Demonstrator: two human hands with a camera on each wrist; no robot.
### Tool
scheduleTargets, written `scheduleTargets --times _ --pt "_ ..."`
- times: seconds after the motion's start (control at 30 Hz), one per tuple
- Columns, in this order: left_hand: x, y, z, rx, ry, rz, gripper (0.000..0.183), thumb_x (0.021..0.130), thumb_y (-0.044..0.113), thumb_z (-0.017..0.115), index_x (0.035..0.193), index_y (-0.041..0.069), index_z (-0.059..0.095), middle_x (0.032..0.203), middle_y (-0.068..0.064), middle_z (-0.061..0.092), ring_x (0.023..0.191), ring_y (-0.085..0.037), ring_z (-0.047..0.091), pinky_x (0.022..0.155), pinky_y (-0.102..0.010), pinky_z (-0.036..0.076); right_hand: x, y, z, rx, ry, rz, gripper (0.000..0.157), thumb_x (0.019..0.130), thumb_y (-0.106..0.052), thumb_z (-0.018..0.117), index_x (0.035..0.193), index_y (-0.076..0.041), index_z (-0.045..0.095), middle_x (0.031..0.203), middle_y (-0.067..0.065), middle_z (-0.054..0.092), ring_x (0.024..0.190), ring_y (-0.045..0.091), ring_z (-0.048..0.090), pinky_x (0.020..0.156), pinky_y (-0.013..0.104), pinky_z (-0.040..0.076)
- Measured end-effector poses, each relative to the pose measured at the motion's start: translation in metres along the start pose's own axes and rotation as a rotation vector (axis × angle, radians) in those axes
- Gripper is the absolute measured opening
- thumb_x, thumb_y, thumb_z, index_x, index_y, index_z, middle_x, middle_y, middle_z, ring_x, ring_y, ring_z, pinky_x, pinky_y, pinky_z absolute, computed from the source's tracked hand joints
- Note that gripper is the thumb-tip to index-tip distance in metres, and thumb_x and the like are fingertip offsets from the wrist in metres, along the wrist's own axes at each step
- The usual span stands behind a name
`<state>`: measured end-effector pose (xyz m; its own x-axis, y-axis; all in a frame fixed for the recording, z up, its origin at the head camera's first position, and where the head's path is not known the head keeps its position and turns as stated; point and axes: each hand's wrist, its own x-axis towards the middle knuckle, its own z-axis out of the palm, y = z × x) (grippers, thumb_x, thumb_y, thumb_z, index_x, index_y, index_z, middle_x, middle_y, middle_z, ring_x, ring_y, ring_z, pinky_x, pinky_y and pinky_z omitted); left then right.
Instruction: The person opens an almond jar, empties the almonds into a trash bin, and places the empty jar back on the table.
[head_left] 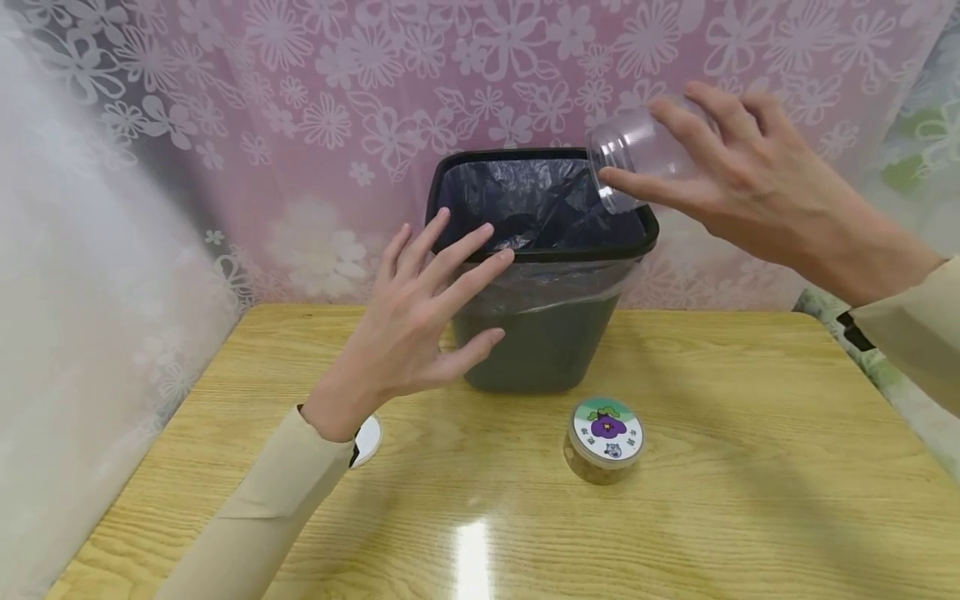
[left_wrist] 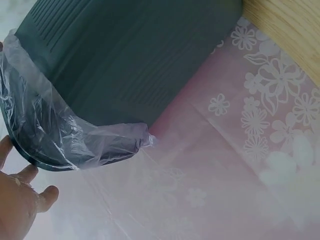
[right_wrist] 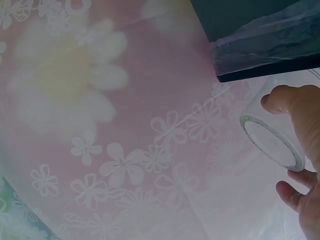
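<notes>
A clear plastic jar [head_left: 637,158] is held in my right hand [head_left: 738,167], thumb on one side and fingers on the other. It lies tipped on its side, mouth toward the bin, over the right rim of a dark green trash bin [head_left: 532,342]. In the right wrist view the base of the jar [right_wrist: 272,145] faces the camera. My left hand [head_left: 412,312] is spread wide with straight fingers, overlapping the bin's front left rim in the head view. From the left wrist, its fingers [left_wrist: 27,173] appear right at the lined rim.
A black plastic liner [head_left: 517,196] fills the bin and folds over its edge. On the wooden table [head_left: 712,500] stands a lidded round tub [head_left: 603,437] with a purple picture. A white round lid [head_left: 367,440] is partly hidden behind my left wrist. Flowered curtains [head_left: 315,125] hang behind.
</notes>
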<state>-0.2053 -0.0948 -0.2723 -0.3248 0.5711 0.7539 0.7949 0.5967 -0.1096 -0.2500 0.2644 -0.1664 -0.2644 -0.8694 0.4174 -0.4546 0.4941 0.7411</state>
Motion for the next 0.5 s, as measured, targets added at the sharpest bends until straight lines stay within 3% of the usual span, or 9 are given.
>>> scheduleTargets --times 0.27,0.5 --pt "-0.012 0.004 -0.004 0.011 0.01 -0.008 0.066 0.089 0.045 0.07 0.149 0.023 0.053 0.158 -0.01 0.047 0.153 -0.046 0.03 0.121 -0.069 0.019 -0.009 -0.006 -0.003 0.024 0.044 0.066 0.097 0.076 0.003 0.081 0.157 -0.031 0.039 0.15 0.033 0.041 0.13 0.056 0.044 0.086 0.068 0.044" --pt "-0.02 0.003 -0.009 0.005 0.018 -0.021 0.066 0.089 0.045 0.069 0.149 0.023 0.053 0.16 -0.011 0.045 0.152 -0.047 0.029 0.12 -0.071 0.018 -0.017 -0.011 -0.007 0.041 0.066 0.108 0.094 0.078 0.002 0.08 0.158 -0.027 0.039 0.15 0.035 0.039 0.13 0.058 0.043 0.084 0.069 0.042"
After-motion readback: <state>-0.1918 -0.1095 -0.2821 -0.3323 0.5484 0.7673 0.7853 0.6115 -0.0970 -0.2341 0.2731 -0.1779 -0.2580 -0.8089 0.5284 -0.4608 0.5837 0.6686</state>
